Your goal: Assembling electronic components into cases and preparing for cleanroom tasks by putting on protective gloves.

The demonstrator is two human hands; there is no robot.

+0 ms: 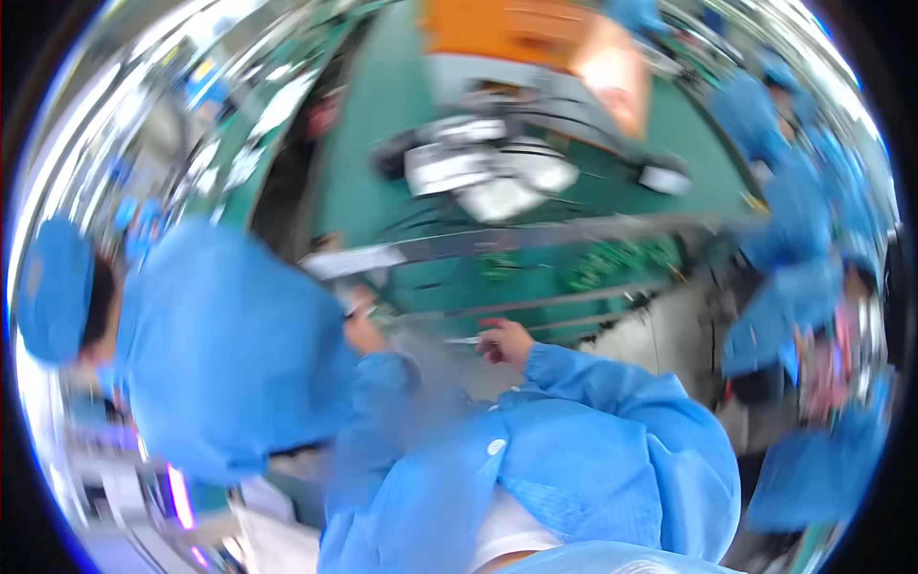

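The whole view is smeared by motion. My right hand is in front of the workbench's lower shelf, its fingers half curled and apart, with nothing visible in them. A thin pale edge lies just left of its fingertips. My left hand is raised near the bench's front edge, close to a co-worker's blue back. Its fingers are too blurred to show whether they hold anything. Green circuit boards lie on the shelf beyond my hands. Above them, white packets and black cables rest on the green bench top.
A co-worker in blue stands close at my left. An orange bin sits at the back of the bench. A metal rail runs along the bench front. Several blue-clad people are at the right.
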